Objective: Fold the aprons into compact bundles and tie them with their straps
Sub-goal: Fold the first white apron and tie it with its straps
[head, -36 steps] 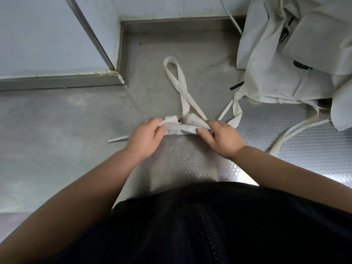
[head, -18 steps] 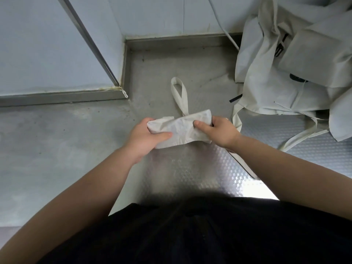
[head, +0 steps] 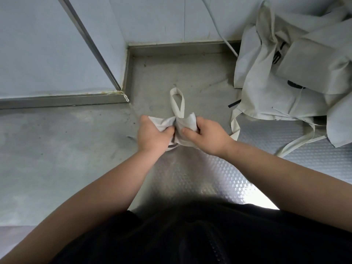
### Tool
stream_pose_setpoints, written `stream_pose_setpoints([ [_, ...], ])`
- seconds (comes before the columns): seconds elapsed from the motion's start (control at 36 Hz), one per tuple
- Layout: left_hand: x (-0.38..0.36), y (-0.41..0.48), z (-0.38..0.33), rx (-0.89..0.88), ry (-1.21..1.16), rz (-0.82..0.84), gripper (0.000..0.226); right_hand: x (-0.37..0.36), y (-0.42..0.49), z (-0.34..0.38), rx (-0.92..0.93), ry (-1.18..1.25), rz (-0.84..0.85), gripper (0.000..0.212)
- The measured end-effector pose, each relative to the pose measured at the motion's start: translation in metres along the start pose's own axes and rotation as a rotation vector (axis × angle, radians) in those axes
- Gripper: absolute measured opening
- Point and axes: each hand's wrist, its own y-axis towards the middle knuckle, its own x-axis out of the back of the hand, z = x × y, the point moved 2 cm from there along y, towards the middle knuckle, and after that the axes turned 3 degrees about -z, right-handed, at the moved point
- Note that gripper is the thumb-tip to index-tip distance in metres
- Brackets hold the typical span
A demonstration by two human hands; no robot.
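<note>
A small off-white apron bundle [head: 178,124] sits between my hands at the middle of the steel counter [head: 57,149]. My left hand [head: 152,137] grips its left end, thumb pressed into the cloth. My right hand [head: 204,137] grips its right end. A strap loop [head: 177,101] sticks out from the bundle's far side and lies flat on the counter. Another strap [head: 235,123] curves down past my right hand. Most of the bundle's underside is hidden by my fingers.
A heap of loose off-white aprons [head: 285,73] fills the back right, with straps [head: 297,143] trailing toward me. A pale wall with a metal trim [head: 89,44] juts out at the left, forming a recessed corner. A white cable [head: 219,31] runs down the back wall.
The bundle was flipped over and bunched tighter between my hands. The long strap loop has been drawn in and is now much shorter. The side strap ends are no longer visible at the left.
</note>
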Motion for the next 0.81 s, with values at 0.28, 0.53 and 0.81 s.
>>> stream_pose_setpoints([
  [0.28,-0.001,-0.001,-0.014,-0.201,0.419,0.01,0.043,-0.02,-0.005,0.016,-0.023,-0.165,0.076,0.031],
  [0.53,-0.004,-0.01,-0.01,-0.078,-0.068,0.477,0.029,-0.001,0.008,-0.001,-0.153,-0.242,0.137,0.031],
  [0.81,-0.004,0.004,0.014,-0.08,0.162,0.473,0.018,-0.005,0.01,0.001,-0.093,-0.264,0.257,0.036],
])
